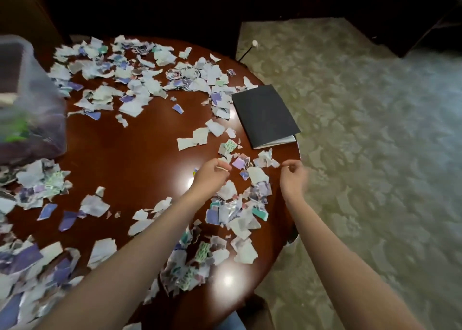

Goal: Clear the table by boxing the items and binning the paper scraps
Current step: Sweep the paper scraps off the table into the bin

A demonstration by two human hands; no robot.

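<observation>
Torn paper scraps (130,79) in white, purple and green lie scattered over a round dark-wood table (140,154). A black notebook (265,114) rests near the table's right edge. My left hand (211,177) hovers over scraps at the right side, thumb and fingers pinched on a thin pale strip (223,169) that looks like a rubber band or a sliver of paper. My right hand (293,177) is just beside the table's right edge, fingers curled in a pinch; whether it holds anything is unclear. A clear plastic box (30,99) with items inside stands at the left.
Patterned grey-green carpet (362,154) lies to the right of the table. A thin dark rod with a white tip (253,44) lies on the carpet beyond the table. The far background is dark.
</observation>
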